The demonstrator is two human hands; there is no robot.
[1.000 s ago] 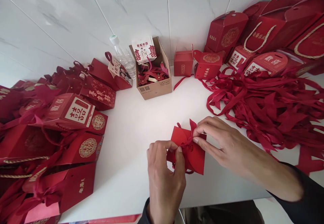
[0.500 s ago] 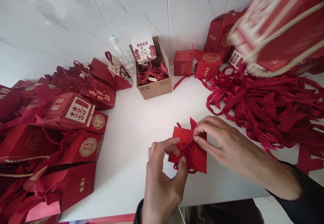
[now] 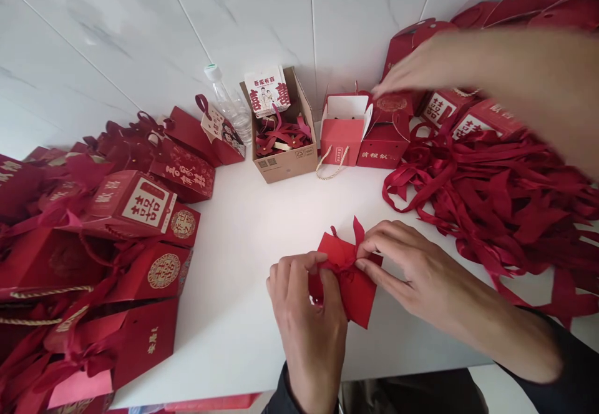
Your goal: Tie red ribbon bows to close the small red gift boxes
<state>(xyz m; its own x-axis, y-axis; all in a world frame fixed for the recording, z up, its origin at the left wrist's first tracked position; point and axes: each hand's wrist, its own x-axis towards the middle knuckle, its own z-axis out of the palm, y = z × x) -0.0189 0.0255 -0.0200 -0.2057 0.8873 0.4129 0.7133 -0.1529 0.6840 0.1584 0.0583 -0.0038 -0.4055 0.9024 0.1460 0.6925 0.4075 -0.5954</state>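
A small red gift box (image 3: pixel 362 298) stands on the white table in front of me, a red ribbon (image 3: pixel 345 269) gathered in a knot or bow on its top. At the left of the knot, my left hand (image 3: pixel 309 320) is closed with thumb and fingers pinching the ribbon. My right hand (image 3: pixel 397 258) pinches the ribbon on the other side, thumb against fingertips, with one pointed ribbon end sticking up beside them. The fingers hide part of the knot. A dark red cord (image 3: pixel 334 231) shows at the box's far corner.
Finished-looking red boxes (image 3: pixel 147 276) crowd the left. A cardboard carton (image 3: pixel 287 165) with cards and ribbons and a plastic bottle (image 3: pixel 229 98) stand by the wall. Loose red ribbons (image 3: pixel 505 195) are heaped at right. Another person's arm (image 3: pixel 491 70) reaches over an open box (image 3: pixel 342 136).
My left fingers have closed in on the ribbon, and the box has turned slightly. A rope-handled box carried at upper right is gone from there; an open rope-handled box now stands beside the carton.
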